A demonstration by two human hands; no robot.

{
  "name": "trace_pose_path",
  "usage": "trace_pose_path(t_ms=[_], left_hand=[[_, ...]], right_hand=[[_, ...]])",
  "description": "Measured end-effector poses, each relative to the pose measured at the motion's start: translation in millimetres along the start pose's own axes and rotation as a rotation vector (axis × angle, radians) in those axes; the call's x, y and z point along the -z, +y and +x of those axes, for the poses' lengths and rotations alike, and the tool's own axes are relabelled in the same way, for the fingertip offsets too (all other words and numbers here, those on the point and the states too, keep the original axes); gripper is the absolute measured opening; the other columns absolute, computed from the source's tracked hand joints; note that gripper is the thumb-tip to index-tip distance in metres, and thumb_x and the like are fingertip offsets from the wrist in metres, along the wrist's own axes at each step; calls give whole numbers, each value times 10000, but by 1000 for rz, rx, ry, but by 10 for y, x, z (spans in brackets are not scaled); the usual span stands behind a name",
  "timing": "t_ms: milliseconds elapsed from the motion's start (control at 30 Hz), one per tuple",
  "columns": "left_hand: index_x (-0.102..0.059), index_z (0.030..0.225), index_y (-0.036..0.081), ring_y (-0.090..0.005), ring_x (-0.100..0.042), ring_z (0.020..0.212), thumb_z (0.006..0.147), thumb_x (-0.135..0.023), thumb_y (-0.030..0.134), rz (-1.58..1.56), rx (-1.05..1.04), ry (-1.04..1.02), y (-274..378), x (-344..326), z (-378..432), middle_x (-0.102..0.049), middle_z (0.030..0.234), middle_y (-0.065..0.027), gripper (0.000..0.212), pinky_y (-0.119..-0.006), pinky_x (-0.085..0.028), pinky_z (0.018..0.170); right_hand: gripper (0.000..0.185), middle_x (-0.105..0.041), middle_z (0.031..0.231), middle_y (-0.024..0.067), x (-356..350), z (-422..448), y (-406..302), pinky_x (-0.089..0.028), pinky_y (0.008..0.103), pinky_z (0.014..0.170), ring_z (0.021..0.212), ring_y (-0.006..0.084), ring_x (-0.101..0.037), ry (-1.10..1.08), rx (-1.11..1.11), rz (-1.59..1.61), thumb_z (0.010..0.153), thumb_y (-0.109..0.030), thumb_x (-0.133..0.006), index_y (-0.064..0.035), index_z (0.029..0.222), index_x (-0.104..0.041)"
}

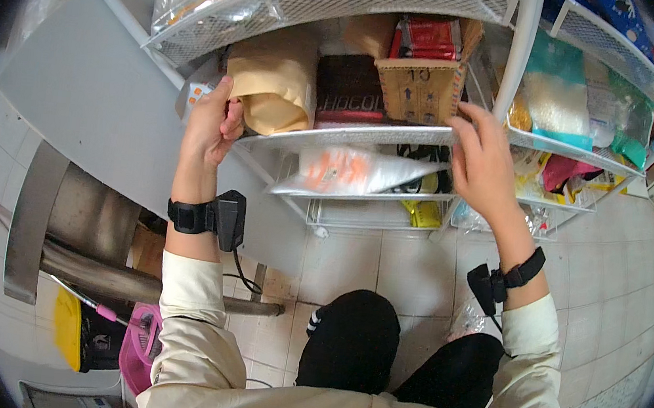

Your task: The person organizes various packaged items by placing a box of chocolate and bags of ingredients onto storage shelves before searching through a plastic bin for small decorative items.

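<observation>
My left hand (215, 113) pinches the rim of a brown paper bag (274, 61) between thumb and curled fingers. The bag lies on a white mesh wire shelf with its mouth towards me. My right hand (483, 160) holds nothing, its fingers apart at the shelf's front edge. Its fingertips are near the lower right corner of a small cardboard box (417, 93), and whether they touch it I cannot tell. Red packets (431, 37) fill the open top of that box. Between bag and box sits a dark brown box (348, 90) with printed lettering.
Below, a clear plastic bag with orange print (339, 169) lies on a lower tier. Bagged goods (559, 97) fill the rack's right section. A metal-framed chair (92, 215), a grey panel (94, 90) and a pink dustpan (139, 345) stand on my left.
</observation>
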State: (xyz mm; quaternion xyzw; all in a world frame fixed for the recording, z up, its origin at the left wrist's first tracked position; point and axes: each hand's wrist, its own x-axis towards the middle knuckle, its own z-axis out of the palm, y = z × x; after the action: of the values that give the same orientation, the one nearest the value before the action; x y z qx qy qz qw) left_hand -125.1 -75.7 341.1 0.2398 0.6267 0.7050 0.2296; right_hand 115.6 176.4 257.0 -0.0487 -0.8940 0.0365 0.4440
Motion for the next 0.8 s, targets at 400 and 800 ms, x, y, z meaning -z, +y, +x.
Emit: trace_pose_path(t_ms=[400, 800], left_hand=[[-503, 825, 88, -57, -472, 560, 933, -427, 278, 564, 282, -405, -1209, -90, -1156, -512, 661, 11, 230, -189, -364, 507], [-394, 1251, 51, -218, -471, 1089, 883, -467, 352, 1080, 342, -842, -3587, -681, 481, -500, 1190, -116, 482, -322, -384, 904]], right_hand=[[301, -579, 1006, 111, 497, -1374, 547, -440, 384, 816, 963, 319, -541, -208, 11, -49, 681, 63, -508, -46, 953, -575], [179, -593, 809, 157, 486, -4130, 585, -453, 411, 702, 774, 347, -558, -1077, -704, 80, 734, -17, -479, -20, 879, -585]])
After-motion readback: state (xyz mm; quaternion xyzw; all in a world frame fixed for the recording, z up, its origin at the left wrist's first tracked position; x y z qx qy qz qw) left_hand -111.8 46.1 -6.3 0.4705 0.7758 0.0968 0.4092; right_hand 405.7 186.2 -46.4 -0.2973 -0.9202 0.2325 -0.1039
